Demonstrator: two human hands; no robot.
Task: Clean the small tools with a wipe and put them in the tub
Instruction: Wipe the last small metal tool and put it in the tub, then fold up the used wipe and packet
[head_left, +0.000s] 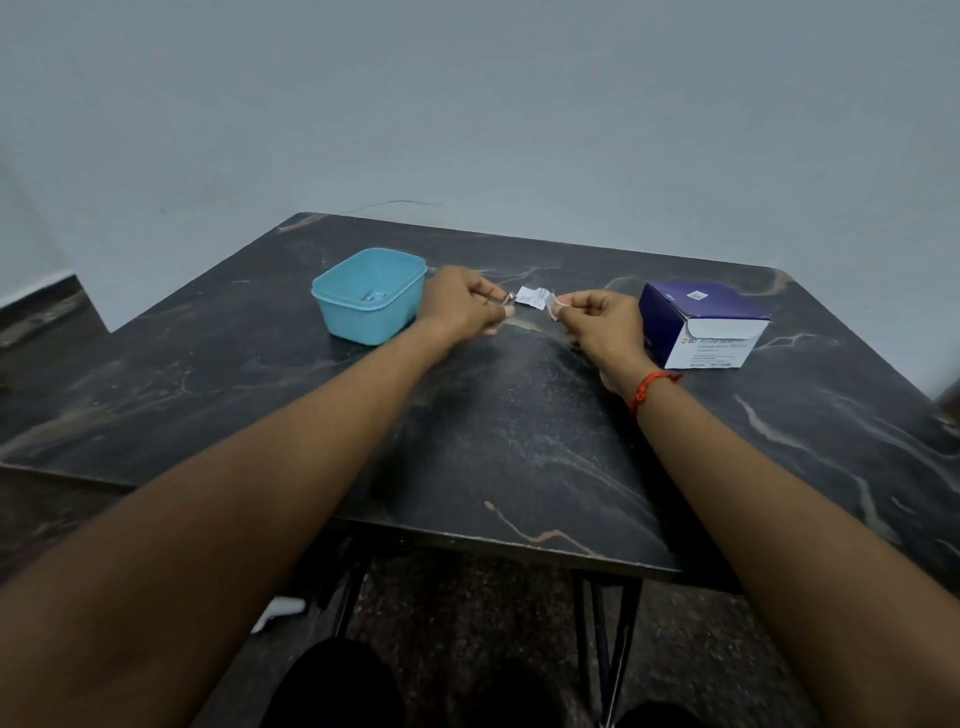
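We hold both hands above the far middle of the worktop (519, 441), around 12 o'clock from our seat. Our left hand (460, 304) pinches a small metal tool (509, 299) between thumb and fingers, its shiny end poking out toward 3 o'clock. Our right hand (597, 322) pinches a white wipe (535, 297) by its right edge, and the wipe's free edge touches the tool's tip. We judge this is the cleaning step: the bare end is offered to the wipe while the fingers keep hold of the other end, and both are lifted off the worktop so the tool can be turned and rubbed freely

The blue tub (369, 296) stands open at 10 o'clock, just beside the left hand, which keeps the drop short once the tool is wiped. A metal piece (371, 298) glints on its floor; we take it for a tool that is done, though it is too small to be sure

The box (701, 322) sits at 2 o'clock, near the right hand, its flap torn open toward us, likely the supply of wipes. Its white front carries the letters "BD" beside an orange mark; the lines under that and the small label on its dark lid are too blurred to read. The wipe bears fine print that we cannot read, so it may be a sachet rather than a bare pad
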